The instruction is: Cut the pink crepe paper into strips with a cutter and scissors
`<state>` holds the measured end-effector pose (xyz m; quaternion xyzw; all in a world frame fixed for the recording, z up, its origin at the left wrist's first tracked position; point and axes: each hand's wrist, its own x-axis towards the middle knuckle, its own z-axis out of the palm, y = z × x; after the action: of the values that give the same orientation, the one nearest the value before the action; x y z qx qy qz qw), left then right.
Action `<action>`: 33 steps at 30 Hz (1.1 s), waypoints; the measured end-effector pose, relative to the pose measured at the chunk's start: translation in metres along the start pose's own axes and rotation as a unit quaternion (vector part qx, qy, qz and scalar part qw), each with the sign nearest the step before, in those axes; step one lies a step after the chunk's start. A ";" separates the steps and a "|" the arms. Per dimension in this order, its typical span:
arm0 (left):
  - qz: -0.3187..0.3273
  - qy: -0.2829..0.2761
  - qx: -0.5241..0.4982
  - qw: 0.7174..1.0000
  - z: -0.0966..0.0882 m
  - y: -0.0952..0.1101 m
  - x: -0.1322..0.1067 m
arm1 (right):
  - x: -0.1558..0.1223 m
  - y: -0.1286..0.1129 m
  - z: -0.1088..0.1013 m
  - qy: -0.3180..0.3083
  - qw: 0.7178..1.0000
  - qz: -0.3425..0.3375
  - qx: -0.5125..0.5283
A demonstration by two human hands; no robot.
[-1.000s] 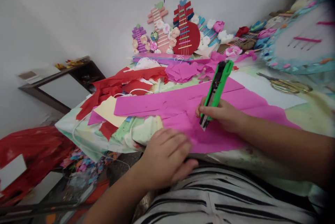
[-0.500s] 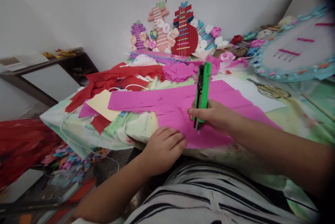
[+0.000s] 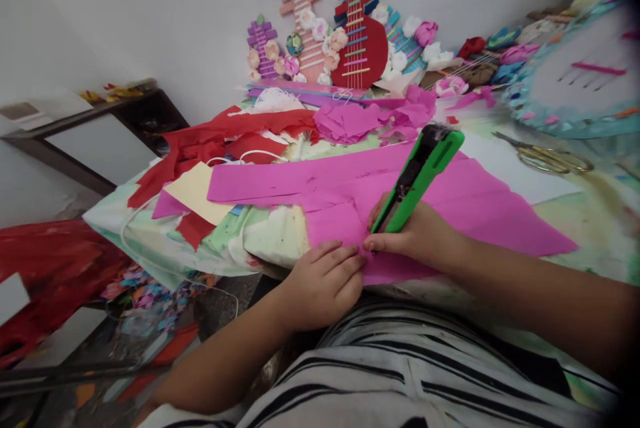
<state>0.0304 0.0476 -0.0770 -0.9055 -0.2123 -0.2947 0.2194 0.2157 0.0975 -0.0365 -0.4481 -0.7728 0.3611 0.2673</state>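
My right hand (image 3: pixel 415 238) grips a green and black utility knife (image 3: pixel 420 175), tilted with its top to the upper right and its tip down at a sheet of pink crepe paper (image 3: pixel 480 208). Flat on the near edge of that sheet lies my left hand (image 3: pixel 327 285), fingers stretched out and pressing on the paper. The fingertips of both hands are close together. A folded pink strip (image 3: pixel 260 178) of the paper reaches out to the left. The knife's blade is too small to make out.
Gold-handled scissors (image 3: pixel 545 158) lie at the right on white paper. Crumpled red paper (image 3: pixel 200 141), a cream card (image 3: pixel 200 195) and bunched pink paper (image 3: pixel 350 121) cover the table's left and back. Craft instruments (image 3: pixel 360 48) with paper flowers lean against the wall. A round decorated piece (image 3: pixel 575 88) stands right.
My right hand has brought the knife down to the paper beside my left fingertips, and the knife has tipped from upright to slanting right. My left hand stays on the paper. The view has shifted slightly.
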 end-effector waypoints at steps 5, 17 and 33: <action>-0.011 0.009 -0.005 1.000 0.001 0.001 -0.001 | -0.001 0.002 0.002 0.003 1.000 -0.002 -0.016; -0.020 0.012 -0.004 1.000 0.002 0.001 -0.001 | -0.006 0.001 0.003 -0.054 0.998 -0.032 0.003; -0.031 0.020 -0.005 0.999 -0.001 0.002 0.005 | -0.008 -0.007 0.004 -0.051 0.998 -0.022 -0.019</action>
<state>0.0352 0.0470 -0.0738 -0.8937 -0.2346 -0.3201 0.2093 0.2129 0.0868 -0.0344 -0.4170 -0.8018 0.3626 0.2274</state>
